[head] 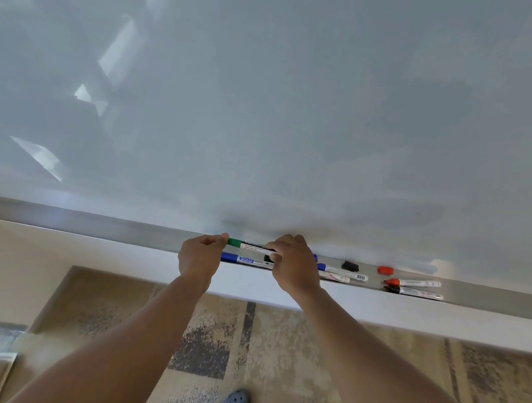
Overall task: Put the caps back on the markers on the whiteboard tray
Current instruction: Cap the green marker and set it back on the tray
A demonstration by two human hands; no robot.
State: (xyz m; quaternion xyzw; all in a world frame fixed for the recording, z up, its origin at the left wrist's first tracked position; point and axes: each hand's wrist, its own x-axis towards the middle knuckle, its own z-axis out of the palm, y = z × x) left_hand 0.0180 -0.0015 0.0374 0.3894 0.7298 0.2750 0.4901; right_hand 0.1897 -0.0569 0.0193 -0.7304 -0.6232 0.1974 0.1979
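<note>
Fingers of the left hand (199,256) pinch the green-capped end of the green marker (248,244), while the right hand (294,263) grips its white barrel, both arms reaching forward. The marker is held level just above the whiteboard tray (494,299). Its label is unreadable. A loose black cap (350,266) and red cap (385,270) lie on the tray.

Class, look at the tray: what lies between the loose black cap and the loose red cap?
Nothing; in the head view the tray is bare between the black cap and the red cap.
</note>
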